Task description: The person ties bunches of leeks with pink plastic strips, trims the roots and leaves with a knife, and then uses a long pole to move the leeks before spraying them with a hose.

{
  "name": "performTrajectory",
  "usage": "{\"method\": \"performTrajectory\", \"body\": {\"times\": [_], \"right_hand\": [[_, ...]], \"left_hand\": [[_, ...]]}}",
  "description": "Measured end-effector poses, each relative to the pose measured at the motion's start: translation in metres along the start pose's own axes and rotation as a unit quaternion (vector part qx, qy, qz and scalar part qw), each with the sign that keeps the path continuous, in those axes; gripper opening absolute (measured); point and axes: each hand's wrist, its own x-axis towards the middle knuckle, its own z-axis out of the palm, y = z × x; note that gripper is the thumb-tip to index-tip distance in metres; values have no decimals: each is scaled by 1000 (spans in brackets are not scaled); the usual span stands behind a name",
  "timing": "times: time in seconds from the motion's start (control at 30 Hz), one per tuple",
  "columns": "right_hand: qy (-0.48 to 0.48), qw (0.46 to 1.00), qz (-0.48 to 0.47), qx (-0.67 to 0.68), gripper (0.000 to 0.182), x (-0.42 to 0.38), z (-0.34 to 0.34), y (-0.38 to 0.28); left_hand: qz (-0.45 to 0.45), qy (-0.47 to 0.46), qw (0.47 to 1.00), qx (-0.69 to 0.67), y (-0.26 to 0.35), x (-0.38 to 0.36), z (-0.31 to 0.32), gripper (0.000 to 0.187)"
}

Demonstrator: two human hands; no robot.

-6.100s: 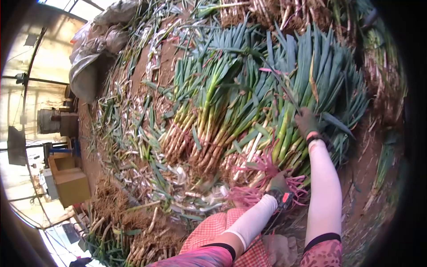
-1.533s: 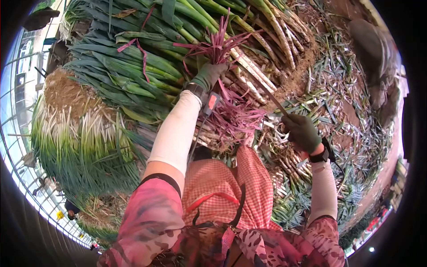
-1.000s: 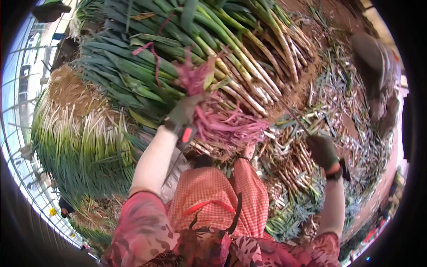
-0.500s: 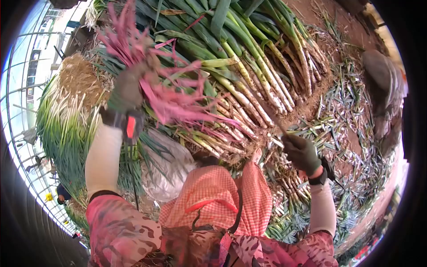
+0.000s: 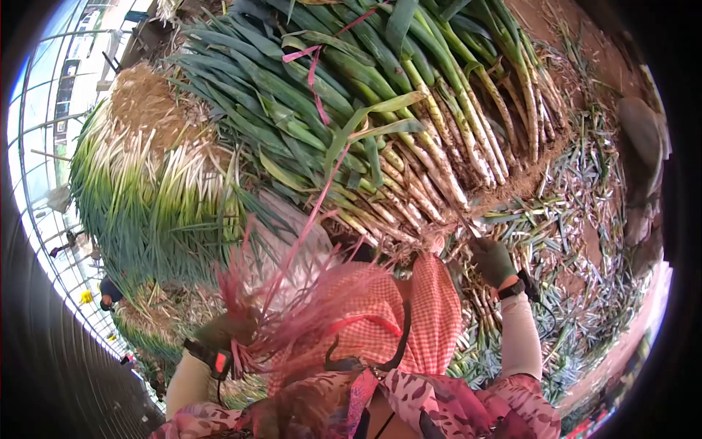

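My left hand (image 5: 228,331), in a dark glove, is closed round a bunch of pink plastic twine (image 5: 281,311), blurred by motion, low in front of my body. One strand runs up to the pile of large green onions (image 5: 431,146), where a loose pink piece lies across the leaves. My right hand (image 5: 493,262), also gloved, is closed round a knife (image 5: 466,223); its thin blade points toward the root ends of the onions, and its handle is hidden in the fist.
A stack of thinner green onions (image 5: 157,190) stands at the left, roots upward. Trimmed leaf scraps (image 5: 563,241) cover the soil on the right. A checked red cloth (image 5: 435,307) covers my legs. Another person (image 5: 108,293) is far off at the left edge.
My left hand has swung back from over the onion leaves toward my body with the pink twine. A strand now stretches behind it. My right hand still holds the knife, nearly in place.
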Motion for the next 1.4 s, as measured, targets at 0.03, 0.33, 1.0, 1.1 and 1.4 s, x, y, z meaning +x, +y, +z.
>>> {"method": "performTrajectory", "body": {"times": [0.03,0.33,1.0,1.1,1.4], "right_hand": [[-2,1000,13,2,29,-4,2,7],[68,975,-209,17,17,-44,29,15],[-183,947,-53,258,26,-76,181,-74],[-156,936,2,315,25,-141,187,3],[177,886,-420,-80,12,-15,22,-94]], "left_hand": [[-25,-6,999,42,-10,0,0,17],[131,90,982,100,-15,-21,1,20],[473,-8,848,-239,43,-34,-2,20],[410,4,859,-307,51,-12,-22,24],[658,196,683,248,254,94,100,27]]}}
